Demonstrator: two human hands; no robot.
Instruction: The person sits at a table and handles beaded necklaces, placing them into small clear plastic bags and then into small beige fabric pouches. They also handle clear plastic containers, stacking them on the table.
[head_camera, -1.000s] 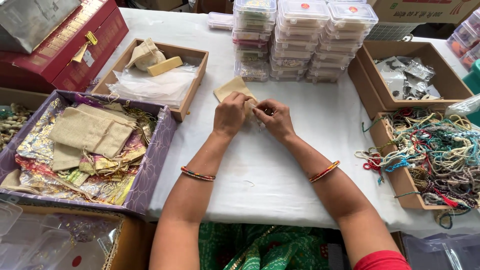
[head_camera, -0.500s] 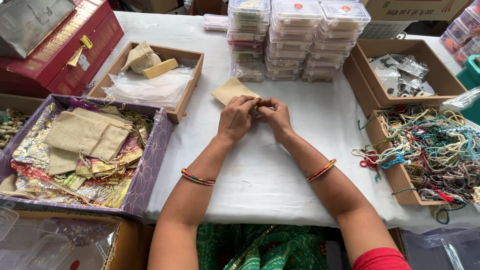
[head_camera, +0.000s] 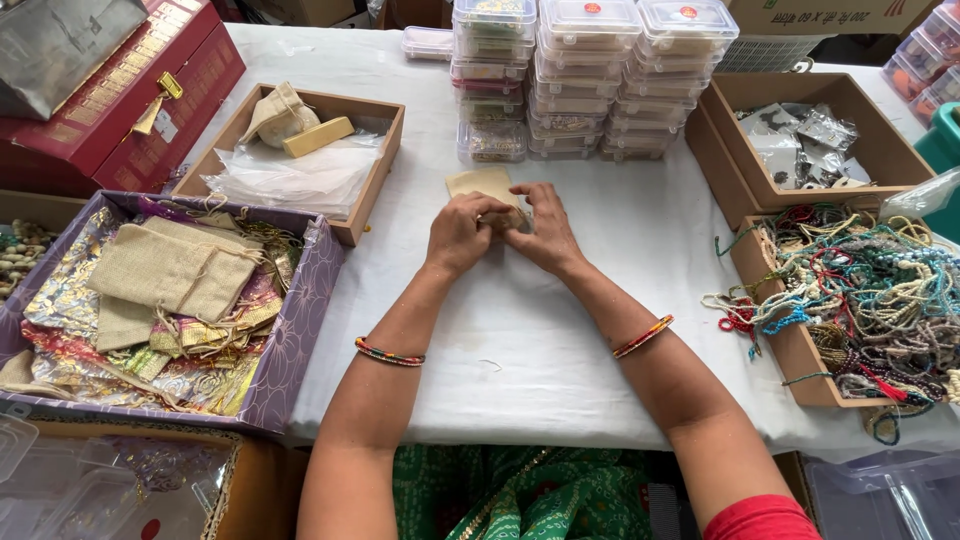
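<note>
Hands, left (head_camera: 458, 232) and right (head_camera: 540, 228), together pinching small tan pouch (head_camera: 480, 185), on white table (head_camera: 560, 330)

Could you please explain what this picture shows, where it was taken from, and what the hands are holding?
There is no machine here: a camera worn on a person's head looks down at their own two bare hands. The left hand and right hand meet over a small beige pouch on a white tablecloth; both seem to have a grip on it. To the left a purple tray holds burlap bags. Behind the hands stand stacked clear boxes. To the right a cardboard box overflows with coloured cords.
</note>
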